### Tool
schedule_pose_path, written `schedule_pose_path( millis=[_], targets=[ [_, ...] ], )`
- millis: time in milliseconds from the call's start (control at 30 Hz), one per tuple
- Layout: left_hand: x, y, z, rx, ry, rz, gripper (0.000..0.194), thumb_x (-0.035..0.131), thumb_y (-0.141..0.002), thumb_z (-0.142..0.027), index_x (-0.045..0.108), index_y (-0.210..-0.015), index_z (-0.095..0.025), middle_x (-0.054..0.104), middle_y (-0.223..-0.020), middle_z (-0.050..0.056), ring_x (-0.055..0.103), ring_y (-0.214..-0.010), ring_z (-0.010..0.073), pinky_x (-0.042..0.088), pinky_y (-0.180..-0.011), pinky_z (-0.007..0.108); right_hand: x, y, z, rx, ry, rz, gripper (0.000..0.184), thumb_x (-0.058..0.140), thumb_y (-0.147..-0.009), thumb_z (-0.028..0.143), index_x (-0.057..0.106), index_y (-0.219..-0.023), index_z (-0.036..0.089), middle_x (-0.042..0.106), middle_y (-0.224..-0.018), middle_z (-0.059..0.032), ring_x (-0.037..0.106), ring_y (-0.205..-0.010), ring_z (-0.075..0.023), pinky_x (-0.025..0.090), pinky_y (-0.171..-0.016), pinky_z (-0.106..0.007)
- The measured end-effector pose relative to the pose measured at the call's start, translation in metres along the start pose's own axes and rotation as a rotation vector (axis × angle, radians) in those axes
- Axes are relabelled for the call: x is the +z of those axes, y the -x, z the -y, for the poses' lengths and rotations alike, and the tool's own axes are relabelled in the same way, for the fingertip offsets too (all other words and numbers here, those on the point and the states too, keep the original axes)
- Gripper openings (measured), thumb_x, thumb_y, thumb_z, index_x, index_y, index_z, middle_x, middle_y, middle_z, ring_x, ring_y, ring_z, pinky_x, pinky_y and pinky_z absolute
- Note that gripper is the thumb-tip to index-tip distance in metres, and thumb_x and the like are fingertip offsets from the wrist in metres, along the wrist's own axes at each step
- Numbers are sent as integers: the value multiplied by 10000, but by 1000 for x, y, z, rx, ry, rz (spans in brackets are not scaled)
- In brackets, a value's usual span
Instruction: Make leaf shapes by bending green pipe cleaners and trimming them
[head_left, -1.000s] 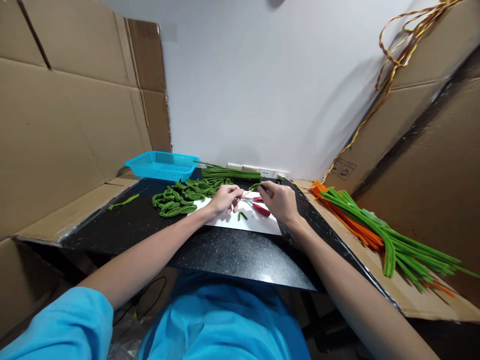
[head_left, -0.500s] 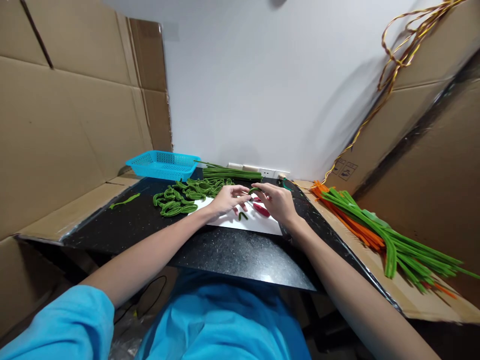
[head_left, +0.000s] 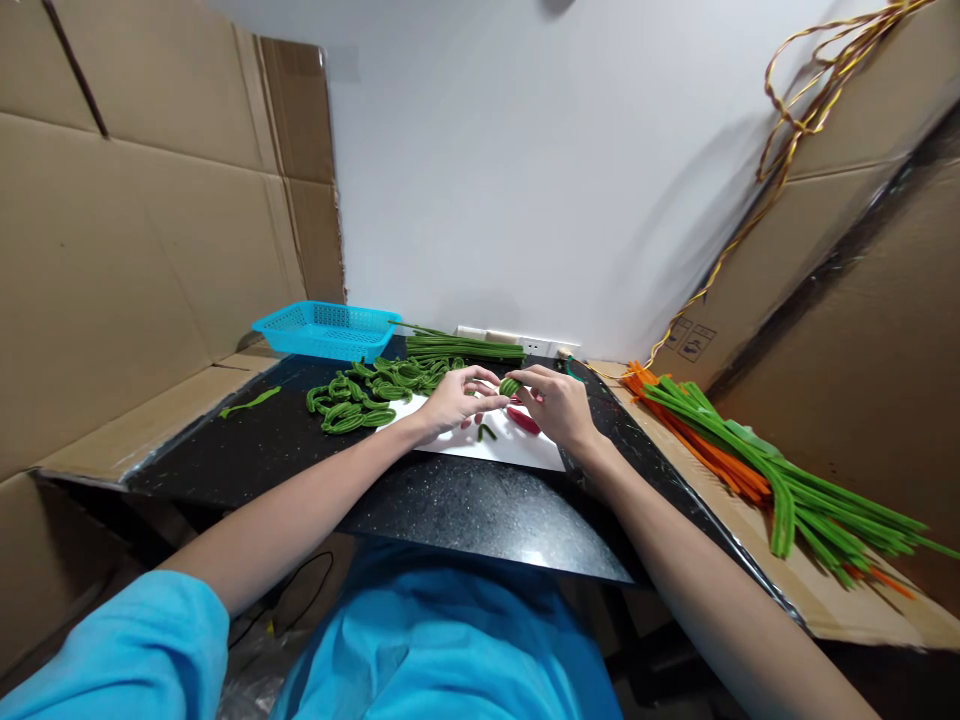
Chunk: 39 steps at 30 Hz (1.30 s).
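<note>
Head view: right hand (head_left: 559, 402), pinched shut on green coil (head_left: 509, 387), above white sheet (head_left: 517, 453); left hand (head_left: 459, 402), half open beside it, contact unclear; red-handled tool (head_left: 523, 420) below; step, apparently, shaping the coil; next move calls for a steady pinch.

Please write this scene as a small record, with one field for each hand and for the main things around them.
Left hand: beside the green loop, contact unclear
Right hand: pinches that loop
Under hands: white sheet, with red handles and bent green piece
Left side: loop pile, blue basket behind
By wall: dark green stems
Right side: orange stems, bright green stems
</note>
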<state>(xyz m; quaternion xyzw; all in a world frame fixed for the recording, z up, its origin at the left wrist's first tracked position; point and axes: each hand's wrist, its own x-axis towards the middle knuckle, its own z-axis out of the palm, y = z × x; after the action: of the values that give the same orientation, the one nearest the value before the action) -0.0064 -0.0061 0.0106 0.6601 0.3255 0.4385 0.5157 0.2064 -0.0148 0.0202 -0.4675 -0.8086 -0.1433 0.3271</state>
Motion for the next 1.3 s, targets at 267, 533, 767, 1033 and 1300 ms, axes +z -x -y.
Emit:
schedule_pose_path(
  millis=[267, 533, 767, 1033, 1300],
  targets=[
    [2, 0, 1, 64, -168, 78, 479, 603, -975, -624, 570, -807, -177, 620, -742, 20, 572, -489, 99, 361, -412, 209, -2, -1, 3, 32, 36, 52, 270, 590, -1001, 272, 809, -1158, 269, 811, -1060, -37, 712, -726, -164, 444, -690, -272],
    [2, 10, -2, 257, -563, -43, 354, 614, -992, -512, 561, -810, -213, 592, -737, -15, 547, -671, 164, 352, -631, 255, -2, -3, 16, 72, 127, 156, 233, 615, -929, 272, 842, -980, 258, 809, -822, -42, 733, -750, -221, 386, -629, -288],
    [-1, 10, -2, 298, -760, -90, 301, 483, -1052, -381, 568, -808, -227, 607, -743, 3, 553, -684, 192, 304, -632, 277, -1, -3, 17, 114, 186, 201, 229, 622, -899, 281, 846, -869, 244, 806, -783, -71, 736, -740, -243, 401, -629, -298],
    [-4, 5, 7, 264, -784, -113, 207, 619, -947, -260, 599, -1150, -228, 700, -849, -2, 630, -708, 187, 377, -643, 262, -3, -5, 9, 242, 208, 148, 271, 609, -935, 314, 849, -1043, 249, 823, -848, -75, 736, -757, -237, 449, -635, -291],
    [0, 8, 5, 235, -806, -64, 242, 596, -1001, -439, 709, -943, -233, 741, -841, 26, 658, -740, 209, 373, -641, 268, -4, -5, 15, 247, 187, 159, 215, 640, -897, 321, 816, -810, 235, 793, -764, -74, 712, -698, -229, 369, -575, -283]
  ],
)
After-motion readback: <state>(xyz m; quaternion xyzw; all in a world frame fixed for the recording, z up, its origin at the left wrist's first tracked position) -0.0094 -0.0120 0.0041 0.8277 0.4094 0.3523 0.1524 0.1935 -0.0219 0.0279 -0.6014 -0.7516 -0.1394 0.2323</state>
